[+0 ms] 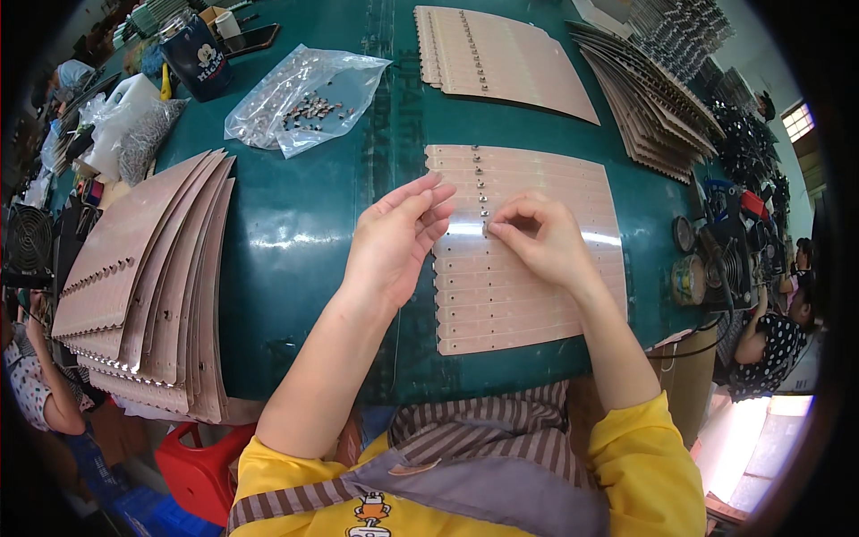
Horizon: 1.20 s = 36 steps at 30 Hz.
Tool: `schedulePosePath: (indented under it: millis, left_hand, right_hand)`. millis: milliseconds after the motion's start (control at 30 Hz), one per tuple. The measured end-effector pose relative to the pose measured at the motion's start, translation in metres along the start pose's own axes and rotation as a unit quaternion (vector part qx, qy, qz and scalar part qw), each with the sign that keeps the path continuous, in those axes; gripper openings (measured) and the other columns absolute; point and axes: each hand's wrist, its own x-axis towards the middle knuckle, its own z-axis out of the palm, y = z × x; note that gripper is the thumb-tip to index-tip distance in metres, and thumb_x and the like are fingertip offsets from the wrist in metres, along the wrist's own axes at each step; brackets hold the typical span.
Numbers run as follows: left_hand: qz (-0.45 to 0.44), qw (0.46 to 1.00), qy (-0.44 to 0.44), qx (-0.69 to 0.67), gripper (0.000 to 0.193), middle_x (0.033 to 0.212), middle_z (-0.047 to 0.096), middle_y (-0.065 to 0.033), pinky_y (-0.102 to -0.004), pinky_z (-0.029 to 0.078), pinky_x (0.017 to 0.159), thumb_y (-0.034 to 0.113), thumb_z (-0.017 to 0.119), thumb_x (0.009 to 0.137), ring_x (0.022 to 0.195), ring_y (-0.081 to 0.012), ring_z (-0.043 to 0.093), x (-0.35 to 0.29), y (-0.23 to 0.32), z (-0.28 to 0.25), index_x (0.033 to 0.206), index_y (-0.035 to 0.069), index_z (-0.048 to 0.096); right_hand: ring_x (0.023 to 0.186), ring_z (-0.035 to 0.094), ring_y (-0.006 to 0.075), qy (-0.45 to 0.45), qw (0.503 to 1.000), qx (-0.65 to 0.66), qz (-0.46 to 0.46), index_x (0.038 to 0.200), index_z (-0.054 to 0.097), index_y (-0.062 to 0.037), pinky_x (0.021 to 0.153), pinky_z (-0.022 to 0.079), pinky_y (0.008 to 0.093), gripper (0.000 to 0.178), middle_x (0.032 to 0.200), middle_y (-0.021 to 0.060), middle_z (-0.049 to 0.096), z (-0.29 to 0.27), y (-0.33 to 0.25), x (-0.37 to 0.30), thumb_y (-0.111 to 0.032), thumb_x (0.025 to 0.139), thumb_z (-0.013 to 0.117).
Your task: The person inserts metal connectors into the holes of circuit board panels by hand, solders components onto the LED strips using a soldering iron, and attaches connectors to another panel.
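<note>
A flat tan panel [537, 309] with a notched left edge lies in front of me. A row of small metal parts [480, 183] runs down its upper half, and small holes continue the line below. My right hand [541, 237] is closed in a pinch over the panel, with thumb and forefinger on a small metal part at the row's lower end. Beside the panel's left edge, my left hand [403, 228] is turned palm inward with its fingers curled. Whatever lies inside those curled fingers is hidden.
A clear plastic bag [259, 112] of small metal parts lies on the green table [295, 242]. Stacked panels stand at left [116, 251], far middle [528, 67] and far right [635, 103]. A dark mug [194, 58] is far left. A red stool [201, 479] stands below.
</note>
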Motion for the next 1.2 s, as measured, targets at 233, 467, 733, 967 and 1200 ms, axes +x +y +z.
schedulePosePath:
  millis: [233, 467, 733, 967, 1200]
  left_hand:
    - [-0.001, 1.000, -0.006, -0.013, 0.038, 0.117, 0.059, -0.0112, -0.0198, 0.045, 0.067, 0.011, 0.052, 0.094, 0.071, -0.0063, 0.046, 0.003, -0.005, -0.002, 0.128, -0.004, 0.044]
    - [-0.029, 0.999, -0.007, -0.016, 0.040, 0.115, 0.059, -0.0121, -0.0196, 0.044, 0.065, 0.021, 0.052, 0.095, 0.068, -0.0063, 0.043, 0.001, -0.005, 0.002, 0.125, -0.005, 0.046]
    - [-0.054, 0.998, -0.011, -0.002, 0.035, 0.113, 0.059, -0.0144, -0.0271, 0.050, 0.080, 0.017, 0.046, 0.097, 0.094, -0.0169, 0.058, -0.003, -0.010, 0.005, 0.123, -0.006, 0.047]
    - [-0.114, 0.987, -0.105, -0.047, 0.032, 0.112, 0.057, -0.0153, -0.0326, 0.047, 0.094, 0.014, 0.045, 0.097, 0.101, -0.0199, 0.056, -0.004, -0.016, 0.006, 0.119, -0.008, 0.048]
    - [-0.128, 0.981, -0.122, -0.075, 0.029, 0.108, 0.055, -0.0144, -0.0349, 0.047, 0.096, 0.013, 0.047, 0.095, 0.104, -0.0207, 0.055, -0.002, -0.018, 0.006, 0.113, -0.009, 0.050]
  right_hand:
    - [0.081, 0.060, 0.0207, 0.012, 0.999, -0.036, -0.009, 0.082, 0.068, -0.0023, 0.072, 0.050, 0.0282, 0.008, 0.085, 0.0088, 0.060, 0.003, 0.001, 0.001, -0.007, 0.076, 0.069]
    - [0.074, 0.056, 0.0198, 0.028, 0.992, -0.073, -0.095, 0.080, 0.068, -0.0032, 0.062, 0.047, 0.0294, 0.007, 0.077, 0.0073, 0.060, 0.006, 0.000, -0.001, -0.004, 0.073, 0.070]
    - [0.074, 0.058, 0.0192, 0.017, 0.996, -0.068, -0.052, 0.083, 0.069, -0.0039, 0.063, 0.047, 0.0303, 0.012, 0.077, 0.0067, 0.062, -0.001, -0.014, -0.001, -0.006, 0.072, 0.072]
    - [0.077, 0.059, 0.0221, 0.086, 0.983, -0.046, -0.155, 0.085, 0.070, -0.0047, 0.068, 0.047, 0.0324, 0.014, 0.079, 0.0076, 0.064, 0.011, -0.036, 0.003, -0.008, 0.071, 0.072]
    - [0.080, 0.059, 0.0246, 0.079, 0.979, -0.085, -0.170, 0.081, 0.067, -0.0031, 0.070, 0.047, 0.0335, 0.009, 0.080, 0.0088, 0.063, 0.009, -0.030, 0.000, -0.004, 0.073, 0.070]
